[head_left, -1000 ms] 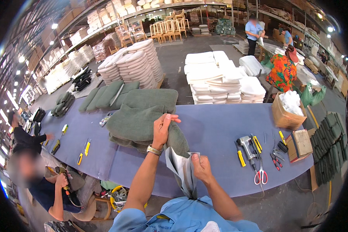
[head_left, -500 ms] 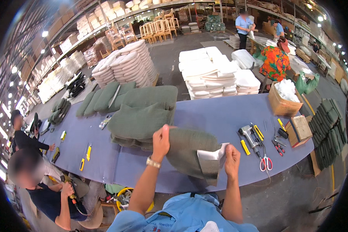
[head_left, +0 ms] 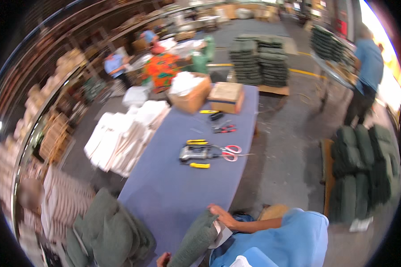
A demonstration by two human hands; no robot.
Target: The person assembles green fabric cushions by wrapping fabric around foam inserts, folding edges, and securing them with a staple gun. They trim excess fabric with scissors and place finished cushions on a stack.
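A dark green fabric cushion (head_left: 194,242) with a white inner layer at one end lies across the table's near edge, close to my body. My right hand (head_left: 223,217) grips its upper corner beside the white layer. At the lower edge of the view, my left hand (head_left: 164,259) is closed on the cushion's other end, partly cut off. A pile of similar green cushions (head_left: 113,227) sits to the left of it. On the table beyond are a grey staple gun (head_left: 198,153), red-handled scissors (head_left: 231,152) and a yellow-handled tool (head_left: 199,165).
Red-handled pliers (head_left: 226,129), a closed cardboard box (head_left: 227,98) and an open box of white stuffing (head_left: 191,93) stand at the blue table's far end. White pads (head_left: 124,133) are stacked left. Green cushion stacks (head_left: 363,173) stand right. A person (head_left: 369,66) handles a loaded cart.
My view has swung to the right, bringing the aisle and the cart into sight. The cushion has come close to my body and the table's edge, still in both hands.
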